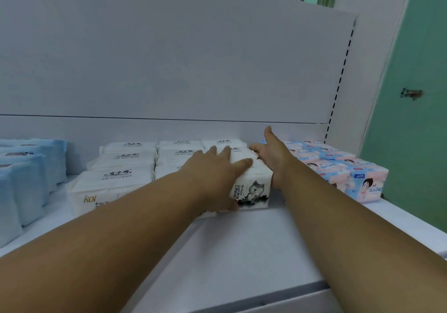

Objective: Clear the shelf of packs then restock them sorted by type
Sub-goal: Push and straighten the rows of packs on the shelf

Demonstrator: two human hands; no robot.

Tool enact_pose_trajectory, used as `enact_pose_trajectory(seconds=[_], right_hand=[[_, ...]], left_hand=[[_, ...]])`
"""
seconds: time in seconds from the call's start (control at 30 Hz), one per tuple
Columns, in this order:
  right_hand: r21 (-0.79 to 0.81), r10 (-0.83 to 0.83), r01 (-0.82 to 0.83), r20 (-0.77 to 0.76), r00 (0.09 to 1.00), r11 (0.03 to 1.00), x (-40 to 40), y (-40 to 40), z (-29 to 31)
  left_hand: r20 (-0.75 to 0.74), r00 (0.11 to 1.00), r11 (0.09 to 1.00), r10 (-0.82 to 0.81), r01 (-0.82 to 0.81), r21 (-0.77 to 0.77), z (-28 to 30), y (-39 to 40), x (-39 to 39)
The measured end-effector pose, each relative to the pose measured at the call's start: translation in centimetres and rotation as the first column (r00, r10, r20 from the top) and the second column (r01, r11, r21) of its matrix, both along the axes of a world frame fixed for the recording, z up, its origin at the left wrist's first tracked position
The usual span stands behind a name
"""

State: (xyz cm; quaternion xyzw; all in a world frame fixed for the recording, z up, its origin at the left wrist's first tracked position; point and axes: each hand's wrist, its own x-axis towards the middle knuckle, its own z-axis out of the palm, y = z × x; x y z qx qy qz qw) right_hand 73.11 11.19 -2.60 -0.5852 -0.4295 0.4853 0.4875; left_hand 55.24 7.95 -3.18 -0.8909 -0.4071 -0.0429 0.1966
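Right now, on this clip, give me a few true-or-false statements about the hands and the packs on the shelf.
1. Both hands touch the white pack printed with a dog. True.
2. The pale blue packs sit at the right end. False: they sit at the left; the pink-and-blue packs are on the right.
3. The left hand lies on top of the dog pack. True.
4. The right hand is a fist. False: its fingers are straight.

White packs (135, 165) mid shelf (242, 252), blue (26, 175) left, pink (338, 165) right.
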Motion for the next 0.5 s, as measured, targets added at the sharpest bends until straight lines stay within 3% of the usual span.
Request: enact_pose_trajectory(seconds=[0.2,0.4,0.5], right_hand=[[0.066,-0.006,-0.001,0.11,0.994,0.998,-0.4,1.9,-0.2],[0.03,0.062,-0.066,0.117,0.991,0.997,-0.1,2.0,-0.6],[-0.014,0.013,-0.009,0.363,0.932,1.0,-0.9,1.2,0.4]], left_hand=[[-0.009,1.0,1.0,-0.011,0.011,-0.009,0.0,0.3,0.0],[-0.005,1.0,0.999,-0.017,0.017,-0.031,0.1,0.2,-0.1],[-0.005,1.0,0.998,-0.017,0.016,-0.054,0.4,-0.1,-0.3]])
